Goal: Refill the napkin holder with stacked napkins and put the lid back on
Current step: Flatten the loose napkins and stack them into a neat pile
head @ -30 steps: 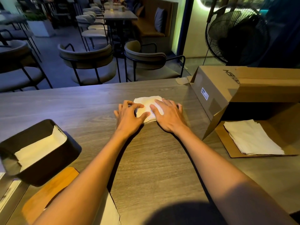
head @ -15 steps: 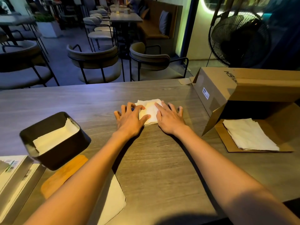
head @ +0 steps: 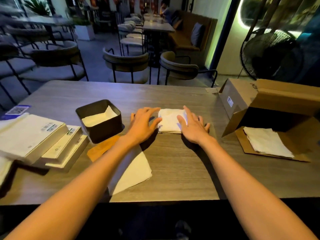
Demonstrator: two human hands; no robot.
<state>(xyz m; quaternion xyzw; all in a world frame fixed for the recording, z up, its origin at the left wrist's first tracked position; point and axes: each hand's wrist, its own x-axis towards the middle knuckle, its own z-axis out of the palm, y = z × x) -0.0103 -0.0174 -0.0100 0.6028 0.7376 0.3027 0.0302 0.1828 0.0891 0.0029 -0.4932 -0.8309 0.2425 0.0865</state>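
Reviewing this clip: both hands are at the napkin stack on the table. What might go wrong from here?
1. The left hand and right hand only flank the napkin stack with straight fingers; lifted loosely, its sheets may fan out.
2. The napkin holder already holds napkins, so the stack might overfill it.
3. The wooden lid lies partly under the holder and left arm.

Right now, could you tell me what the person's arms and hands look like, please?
Both forearms are bare up to the frame's edge, with no sleeves in sight. The left hand and right hand wear no gloves; no rings, watch or bracelets show.
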